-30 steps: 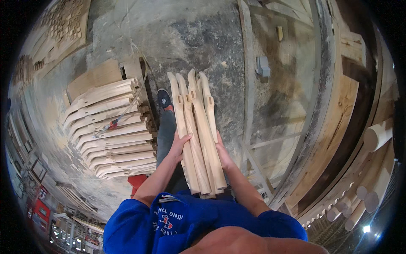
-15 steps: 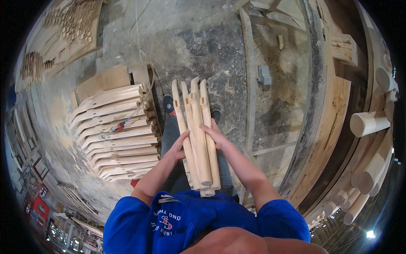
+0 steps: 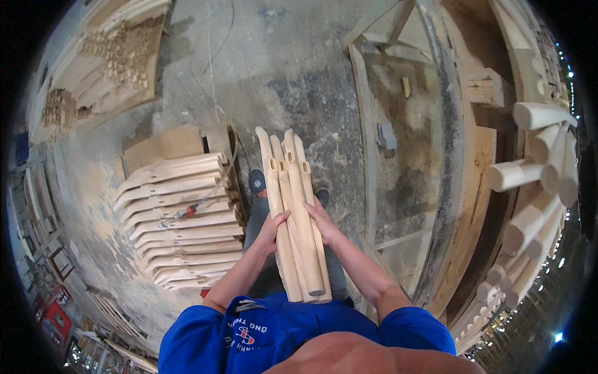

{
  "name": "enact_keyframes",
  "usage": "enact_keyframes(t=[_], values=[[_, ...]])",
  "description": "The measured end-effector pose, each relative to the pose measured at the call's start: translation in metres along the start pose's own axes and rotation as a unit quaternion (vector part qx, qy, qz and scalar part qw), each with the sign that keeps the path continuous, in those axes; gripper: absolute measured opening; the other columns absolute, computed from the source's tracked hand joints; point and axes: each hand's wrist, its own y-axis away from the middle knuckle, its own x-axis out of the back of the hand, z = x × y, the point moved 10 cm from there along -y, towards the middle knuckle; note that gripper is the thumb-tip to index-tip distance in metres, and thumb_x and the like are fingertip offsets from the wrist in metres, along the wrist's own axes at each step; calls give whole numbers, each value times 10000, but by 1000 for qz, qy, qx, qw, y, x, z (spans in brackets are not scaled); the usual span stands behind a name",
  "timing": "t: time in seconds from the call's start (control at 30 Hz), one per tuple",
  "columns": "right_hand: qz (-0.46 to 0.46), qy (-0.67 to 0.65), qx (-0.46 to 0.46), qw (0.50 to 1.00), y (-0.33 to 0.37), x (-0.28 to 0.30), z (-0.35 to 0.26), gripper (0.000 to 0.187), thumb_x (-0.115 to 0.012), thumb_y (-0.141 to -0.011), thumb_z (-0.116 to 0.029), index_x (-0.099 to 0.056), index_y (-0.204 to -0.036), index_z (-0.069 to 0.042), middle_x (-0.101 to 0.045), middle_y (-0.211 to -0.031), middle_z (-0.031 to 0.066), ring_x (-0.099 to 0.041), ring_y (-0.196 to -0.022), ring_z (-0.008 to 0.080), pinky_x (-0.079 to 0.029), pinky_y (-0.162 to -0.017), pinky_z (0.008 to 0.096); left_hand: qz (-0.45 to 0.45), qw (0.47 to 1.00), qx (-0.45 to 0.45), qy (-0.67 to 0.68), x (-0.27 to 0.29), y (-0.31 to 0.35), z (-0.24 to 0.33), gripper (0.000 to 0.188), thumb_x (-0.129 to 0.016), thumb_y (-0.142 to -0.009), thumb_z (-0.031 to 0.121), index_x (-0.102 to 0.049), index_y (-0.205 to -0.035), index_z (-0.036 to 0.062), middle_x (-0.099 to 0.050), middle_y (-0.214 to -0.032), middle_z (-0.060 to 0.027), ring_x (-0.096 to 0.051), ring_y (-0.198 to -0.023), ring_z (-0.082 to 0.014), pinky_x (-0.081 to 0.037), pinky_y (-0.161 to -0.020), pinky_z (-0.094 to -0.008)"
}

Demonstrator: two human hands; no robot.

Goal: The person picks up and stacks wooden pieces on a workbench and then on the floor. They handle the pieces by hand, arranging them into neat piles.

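Right hand [image 3: 320, 222] nearer slots [image 3: 305, 167], shirt [image 3: 299, 320] lettered

Looks like a woodworking workshop, judging by stacked, shaped wooden pieces [image 3: 187, 237], thick round posts [image 3: 529, 218] piled at right, and a scuffed, stained floor [image 3: 274, 56].

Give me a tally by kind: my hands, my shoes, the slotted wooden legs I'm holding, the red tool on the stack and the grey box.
Hands: 2, left hand and right hand
Dark shoes: 2
Slotted wooden legs with visible slots: 4
Red tool: 1
Grey box: 1
Total: 10
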Motion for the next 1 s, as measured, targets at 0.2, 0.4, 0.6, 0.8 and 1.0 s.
enact_keyframes(t=[0.2,0.4,0.6,0.8,1.0], values=[[-83,-22,163,983,53,-88,-107,679,-534,-881,-235,-165,-1424,-63,-331,-1387,120,-354,-1251,210,-314,-1015,313,26,981,-174,-79,-47,89,111,512,-603,-845,200,-352,-1253,19,-523,-1130,-143,-552,-997,-224,-495,-800,-365],[-143,100,450,876,166,-179,-262,992,-646,-740,-445,-81,-1432,-12,-167,-1473,134,-186,-1349,208,-158,-1089,320,-69,929,-345,-117,-156,219,218,634,-591,-842,119,-230,-1360,61,-456,-1228,-134,-500,-1082,-239,-452,-890,-357],[-132,74,651,744,347,-207,-367,1278,-747,-546,-620,-46,-1437,-31,-151,-1476,133,-174,-1351,217,-146,-1093,337,-234,792,-496,-270,-295,341,262,597,-554,-861,124,-242,-1366,61,-407,-1292,-138,-458,-1150,-255,-416,-946,-376],[67,43,794,603,476,-107,-393,1256,-790,-555,-554,-51,-1441,-58,-213,-1453,140,-258,-1315,236,-209,-1075,325,-455,727,-403,-319,-455,390,197,650,-607,-796,107,-256,-1337,27,-438,-1234,-157,-507,-1086,-232,-433,-911,-337],[160,-38,819,549,567,-8,-401,1077,-732,-682,-379,-44,-1439,-42,-271,-1421,141,-337,-1263,220,-296,-1030,319,-554,664,-307,-398,-594,378,113,609,-639,-767,167,-345,-1274,0,-526,-1109,-143,-566,-981,-200,-486,-829,-323]])
